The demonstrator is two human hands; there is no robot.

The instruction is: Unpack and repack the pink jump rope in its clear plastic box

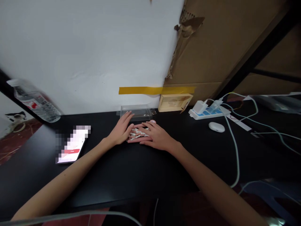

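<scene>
A shallow pink tray [135,141] lies on the black table between my hands, filled with several small white and orange-pink stick-like pieces [137,133] too small to name. My left hand [120,131] is open at the tray's left end, with its fingers stretched forward and its thumb at the tray's edge. Over the right end lies my right hand [160,137], its fingers spread across the tray and its pieces. They hide part of that side. A small round pinkish thing [152,121] shows just behind the right fingers. Beyond the tray stands a clear plastic box [141,110].
A phone [74,147] with a lit, partly blurred-out screen lies left. A plastic bottle [35,102] leans at the far left. Behind are a wooden box [175,103] and the wall. Right are a power strip [209,113], a white earbud case [216,127] and loose cables [232,138].
</scene>
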